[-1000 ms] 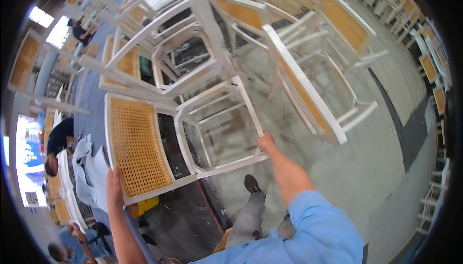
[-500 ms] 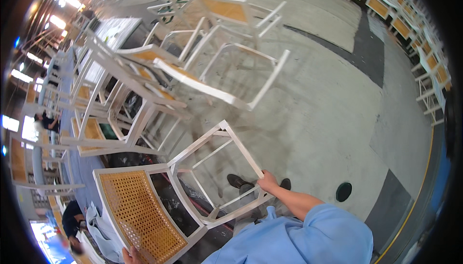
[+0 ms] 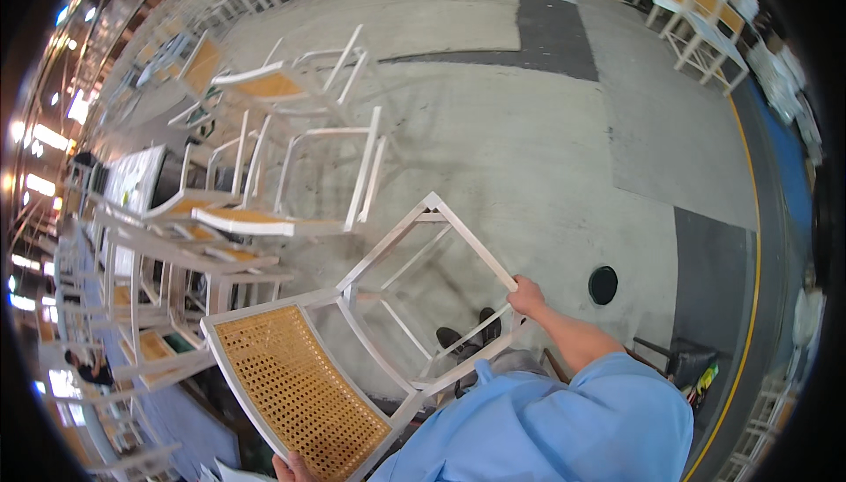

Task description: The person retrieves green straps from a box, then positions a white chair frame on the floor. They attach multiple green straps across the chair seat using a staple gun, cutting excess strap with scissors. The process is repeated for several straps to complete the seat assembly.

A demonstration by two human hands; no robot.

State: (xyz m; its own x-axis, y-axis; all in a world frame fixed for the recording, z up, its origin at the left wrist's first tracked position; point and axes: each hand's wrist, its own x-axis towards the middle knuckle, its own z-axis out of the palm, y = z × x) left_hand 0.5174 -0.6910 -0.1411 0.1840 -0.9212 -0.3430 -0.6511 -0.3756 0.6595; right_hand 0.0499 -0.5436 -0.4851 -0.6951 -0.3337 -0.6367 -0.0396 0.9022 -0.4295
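Between my hands is a pale wooden chair frame (image 3: 471, 237) with an open, unfilled seat. Its backrest is a woven cane panel (image 3: 295, 389) set in a white-painted border. My right hand (image 3: 527, 297) is closed around the seat rail at the corner nearest my body. At the lower edge, my left hand (image 3: 293, 468) grips the outer edge of the backrest; only some of its fingers show. The chair is tilted and held in front of me, with my shoes (image 3: 467, 332) visible through the frame.
Several white chair frames with tan panels (image 3: 264, 85) stand ahead on the left, beside a long blue-grey surface (image 3: 181, 420). Rows of chairs (image 3: 696, 28) line the far right. A black disc (image 3: 603, 285) lies on the floor. Behind my right arm is a dark seat (image 3: 692, 363). Another person (image 3: 88, 367) is at far left.
My view has turned right, so the standing chairs now appear farther left. The held chair has come along, with both hands keeping the same grips. A dark seat has appeared behind my right arm.
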